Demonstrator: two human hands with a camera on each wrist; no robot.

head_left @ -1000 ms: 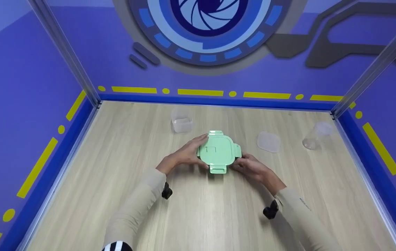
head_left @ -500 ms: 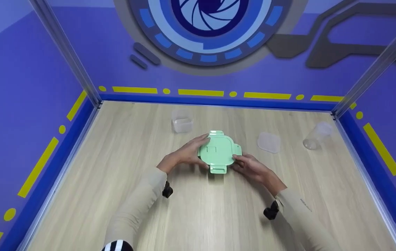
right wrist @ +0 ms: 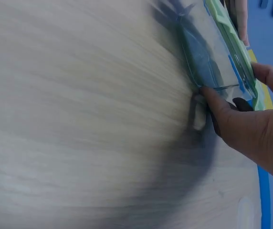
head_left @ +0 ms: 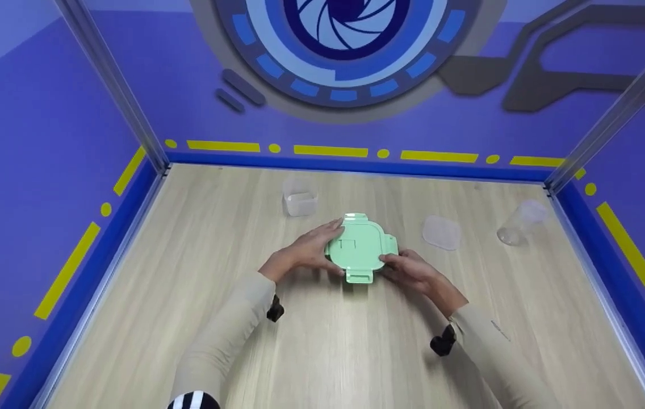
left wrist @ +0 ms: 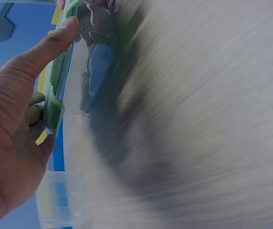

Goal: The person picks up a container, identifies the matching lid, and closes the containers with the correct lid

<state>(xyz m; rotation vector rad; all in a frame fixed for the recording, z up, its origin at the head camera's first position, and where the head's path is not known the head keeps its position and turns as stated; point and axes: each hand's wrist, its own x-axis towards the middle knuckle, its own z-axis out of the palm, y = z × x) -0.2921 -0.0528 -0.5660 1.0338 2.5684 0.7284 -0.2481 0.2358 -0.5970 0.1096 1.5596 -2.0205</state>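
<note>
A food container with a light green lid (head_left: 359, 244) and a clear body (left wrist: 100, 64) sits low over the wooden table in the middle of the head view. The lid's side flaps stick outward. My left hand (head_left: 312, 248) grips its left side, thumb along the near edge and fingers on the far side. At the near right corner my right hand (head_left: 413, 271) holds it, thumb on the lid's edge, a finger against the clear body (right wrist: 201, 52) lower down. The right hand's other fingers are partly hidden.
Behind the container stands a clear plastic tub (head_left: 301, 200). A flat translucent square lid (head_left: 442, 232) lies to the right, and farther right is a clear cylindrical cup or jar (head_left: 518, 224). Blue panels (head_left: 322, 130) border the table (head_left: 322, 352) at back and sides.
My right thumb has come up from beside the container onto the lid's right corner. The left hand keeps its grip. The whole head view has shifted slightly.
</note>
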